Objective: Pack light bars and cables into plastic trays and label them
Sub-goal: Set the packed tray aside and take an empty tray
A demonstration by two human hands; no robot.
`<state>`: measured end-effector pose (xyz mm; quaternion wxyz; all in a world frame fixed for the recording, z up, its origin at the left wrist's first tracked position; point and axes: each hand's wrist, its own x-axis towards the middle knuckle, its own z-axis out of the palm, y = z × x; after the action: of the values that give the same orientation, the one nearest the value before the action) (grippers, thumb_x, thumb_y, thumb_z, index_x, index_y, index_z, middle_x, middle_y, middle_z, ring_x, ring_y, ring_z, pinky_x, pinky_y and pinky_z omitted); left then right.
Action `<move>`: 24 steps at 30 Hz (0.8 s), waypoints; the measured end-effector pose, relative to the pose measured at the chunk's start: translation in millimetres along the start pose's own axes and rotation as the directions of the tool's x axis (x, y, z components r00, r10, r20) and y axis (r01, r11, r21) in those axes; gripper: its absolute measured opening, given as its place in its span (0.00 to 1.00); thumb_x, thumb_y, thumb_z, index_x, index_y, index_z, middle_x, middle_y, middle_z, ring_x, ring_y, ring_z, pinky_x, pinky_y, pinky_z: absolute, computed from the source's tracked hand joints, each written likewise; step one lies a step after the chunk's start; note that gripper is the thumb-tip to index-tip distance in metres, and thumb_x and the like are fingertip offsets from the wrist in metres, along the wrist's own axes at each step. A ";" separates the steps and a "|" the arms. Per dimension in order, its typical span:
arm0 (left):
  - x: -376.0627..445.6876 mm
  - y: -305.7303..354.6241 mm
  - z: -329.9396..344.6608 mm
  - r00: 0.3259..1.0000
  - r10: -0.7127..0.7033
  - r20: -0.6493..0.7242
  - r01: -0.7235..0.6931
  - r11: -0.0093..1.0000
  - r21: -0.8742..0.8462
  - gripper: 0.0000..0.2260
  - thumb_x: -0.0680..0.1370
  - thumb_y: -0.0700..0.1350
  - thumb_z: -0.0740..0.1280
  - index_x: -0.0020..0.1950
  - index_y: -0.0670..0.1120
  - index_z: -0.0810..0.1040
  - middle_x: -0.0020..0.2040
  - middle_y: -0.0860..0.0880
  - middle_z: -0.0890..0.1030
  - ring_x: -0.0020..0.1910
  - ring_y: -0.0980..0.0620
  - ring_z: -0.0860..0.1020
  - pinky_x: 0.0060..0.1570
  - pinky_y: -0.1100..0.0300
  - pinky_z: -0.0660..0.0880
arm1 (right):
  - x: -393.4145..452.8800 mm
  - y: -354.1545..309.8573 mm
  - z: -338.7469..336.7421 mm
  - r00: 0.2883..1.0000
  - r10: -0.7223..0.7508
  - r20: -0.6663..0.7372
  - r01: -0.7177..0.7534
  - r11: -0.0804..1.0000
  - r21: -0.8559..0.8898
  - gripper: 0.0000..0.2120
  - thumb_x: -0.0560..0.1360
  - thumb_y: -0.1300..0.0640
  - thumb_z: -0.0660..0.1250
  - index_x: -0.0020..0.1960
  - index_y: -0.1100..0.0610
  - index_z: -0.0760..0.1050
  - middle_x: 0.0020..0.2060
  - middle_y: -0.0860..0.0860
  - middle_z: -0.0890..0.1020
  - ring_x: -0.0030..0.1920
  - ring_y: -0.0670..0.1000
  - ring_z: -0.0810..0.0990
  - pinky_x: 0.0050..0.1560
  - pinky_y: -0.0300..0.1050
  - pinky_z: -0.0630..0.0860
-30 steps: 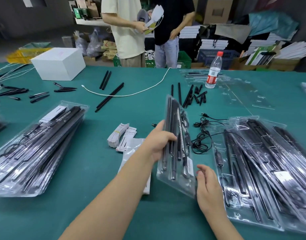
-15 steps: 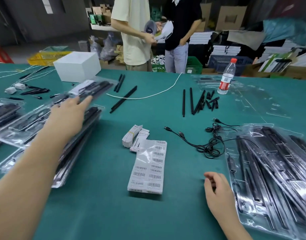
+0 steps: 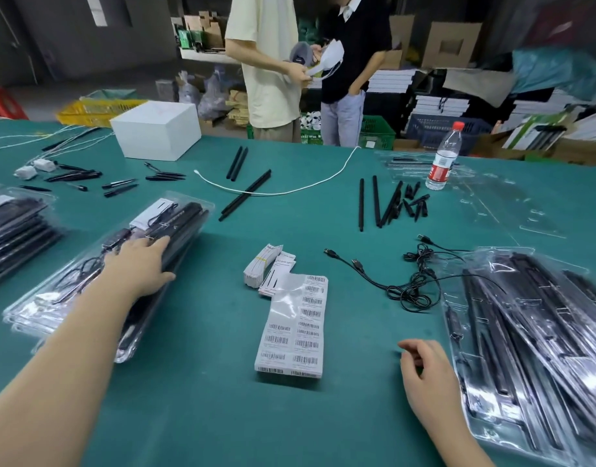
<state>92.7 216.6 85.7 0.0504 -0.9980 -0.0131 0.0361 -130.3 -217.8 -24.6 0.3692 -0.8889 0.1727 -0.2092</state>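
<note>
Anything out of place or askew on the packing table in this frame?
Mildly. The black cables lie in a loose tangle beside the right trays, and loose light bars are scattered at mixed angles. Nothing looks damaged or spilled.

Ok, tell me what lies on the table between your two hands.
In the head view, the barcode label sheet lies on the green mat between the left hand, resting on the packed tray stack, and the right hand.

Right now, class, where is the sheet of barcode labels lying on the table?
In the head view, the sheet of barcode labels lies flat mid-table between the two hands, just in front of the small label bundles.
</note>
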 end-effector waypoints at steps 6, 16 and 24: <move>-0.3 13.3 19.3 0.985 -0.106 -0.136 0.103 0.994 -0.033 0.30 0.81 0.49 0.62 0.81 0.55 0.53 0.79 0.41 0.60 0.79 0.41 0.52 0.73 0.37 0.54 | 0.3 -2.1 -1.9 1.000 -0.002 0.015 0.002 1.000 -0.016 0.08 0.78 0.65 0.66 0.50 0.55 0.80 0.46 0.42 0.77 0.48 0.39 0.76 0.46 0.26 0.67; 2.6 27.3 8.0 0.976 -0.193 -0.105 0.195 0.981 0.005 0.31 0.80 0.46 0.62 0.80 0.51 0.53 0.77 0.39 0.61 0.76 0.38 0.56 0.71 0.36 0.58 | 0.1 -3.0 -0.9 1.000 0.006 0.022 -0.005 0.999 -0.037 0.06 0.77 0.65 0.67 0.49 0.56 0.82 0.46 0.43 0.77 0.47 0.41 0.78 0.47 0.31 0.70; -19.2 141.9 -12.4 0.927 0.071 -0.369 -0.204 0.920 -0.334 0.15 0.78 0.40 0.62 0.63 0.40 0.76 0.60 0.39 0.78 0.59 0.37 0.75 0.59 0.45 0.73 | 23.2 -21.0 -25.6 0.970 0.059 0.236 -0.039 0.995 -0.087 0.05 0.79 0.57 0.66 0.51 0.49 0.79 0.49 0.45 0.81 0.47 0.40 0.78 0.47 0.36 0.71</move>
<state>77.6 73.7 84.9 -0.1376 -0.9785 0.0608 -0.1413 -120.1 -229.5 12.8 0.3557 -0.9173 0.1574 -0.0847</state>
